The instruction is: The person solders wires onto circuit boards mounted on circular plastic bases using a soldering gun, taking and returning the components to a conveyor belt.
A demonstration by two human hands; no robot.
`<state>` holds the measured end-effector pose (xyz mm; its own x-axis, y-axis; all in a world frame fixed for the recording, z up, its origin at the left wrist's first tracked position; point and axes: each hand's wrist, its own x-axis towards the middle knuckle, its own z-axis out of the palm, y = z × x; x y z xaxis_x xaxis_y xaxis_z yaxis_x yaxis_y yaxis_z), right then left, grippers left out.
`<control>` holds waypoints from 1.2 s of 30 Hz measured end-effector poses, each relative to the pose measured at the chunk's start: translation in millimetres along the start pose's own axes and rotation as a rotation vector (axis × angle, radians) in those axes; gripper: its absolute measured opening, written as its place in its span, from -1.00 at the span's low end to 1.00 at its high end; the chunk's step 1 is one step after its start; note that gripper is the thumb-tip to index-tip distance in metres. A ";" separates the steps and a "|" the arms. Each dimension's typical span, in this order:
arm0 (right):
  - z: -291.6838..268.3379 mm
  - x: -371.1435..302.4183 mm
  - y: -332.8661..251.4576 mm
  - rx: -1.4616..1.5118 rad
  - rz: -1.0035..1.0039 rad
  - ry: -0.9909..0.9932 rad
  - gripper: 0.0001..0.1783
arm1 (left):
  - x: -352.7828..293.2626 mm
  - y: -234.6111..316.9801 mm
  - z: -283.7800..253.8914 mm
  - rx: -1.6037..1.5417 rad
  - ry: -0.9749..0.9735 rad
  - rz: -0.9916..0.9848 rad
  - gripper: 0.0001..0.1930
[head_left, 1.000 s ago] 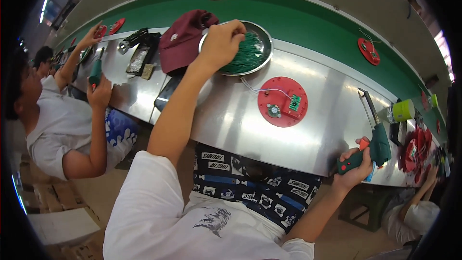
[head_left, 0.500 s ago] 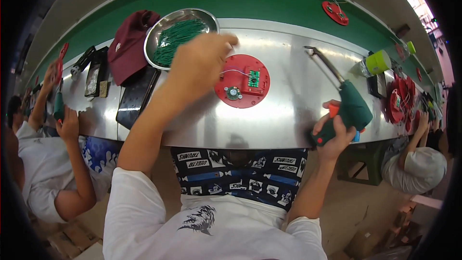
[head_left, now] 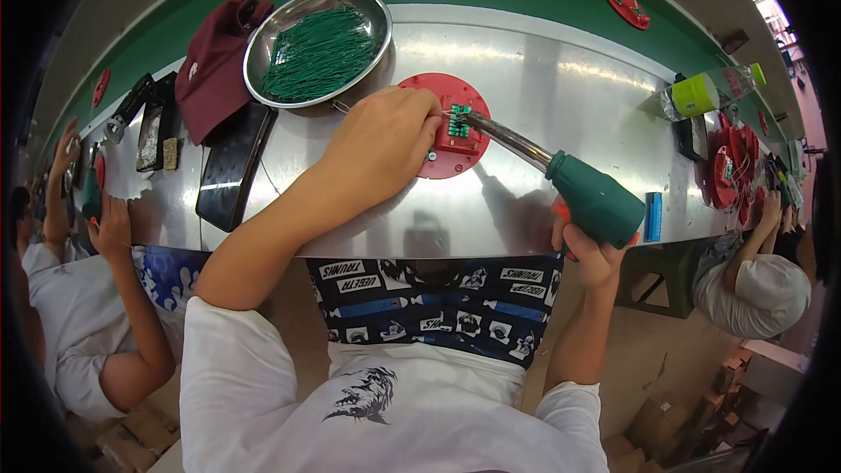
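Observation:
In my right hand (head_left: pixel 596 241) is a dark green soldering gun (head_left: pixel 600 197) with an orange trigger. Its long metal barrel points left, and the tip meets the small green circuit board (head_left: pixel 457 125) on a round red plastic disc (head_left: pixel 473 153). My left hand (head_left: pixel 385 131) is closed in a pinch at the board's left side. A thin wire shows between its fingertips and the board, close to the tip. The hand covers the disc's left part and most of the small round component there.
A steel bowl (head_left: pixel 381 44) of green wires stands back left, beside a maroon cap (head_left: pixel 215 66) and a dark phone (head_left: pixel 232 180). To the right are a blue lighter-like piece (head_left: pixel 653 216), a bottle (head_left: pixel 695 96) and stacked red discs (head_left: pixel 727 162). People work on both sides.
My left hand has come down from beside the bowl to the board. My right hand has swung the soldering gun left, bringing its tip onto the board.

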<state>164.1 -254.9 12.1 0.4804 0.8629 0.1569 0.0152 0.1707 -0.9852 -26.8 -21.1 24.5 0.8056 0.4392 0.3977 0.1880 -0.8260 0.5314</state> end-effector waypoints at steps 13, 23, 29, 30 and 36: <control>-4.4 1.6 1.0 -0.139 -0.017 -0.014 -0.77 | 0.1 -1.1 5.7 0.050 -0.002 0.017 -0.90; -4.2 1.0 7.1 0.069 0.005 -0.018 -0.57 | -1.5 -2.2 7.7 0.073 0.019 0.011 -0.89; -16.3 -4.6 23.7 0.172 -0.130 0.016 -0.43 | -1.6 -3.6 8.8 0.079 0.035 0.040 -0.90; -15.2 -3.9 24.0 0.171 -0.134 0.020 -0.43 | -1.6 -4.4 8.6 0.064 0.035 0.040 -0.89; -17.2 -3.4 24.8 0.192 -0.150 -0.015 -0.42 | -1.0 -4.0 10.0 0.094 0.036 0.026 -0.90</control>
<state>178.0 -261.8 -14.0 0.4718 0.8280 0.3030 -0.0822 0.3834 -0.9199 -22.6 -21.8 14.5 0.7904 0.4283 0.4379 0.2206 -0.8660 0.4488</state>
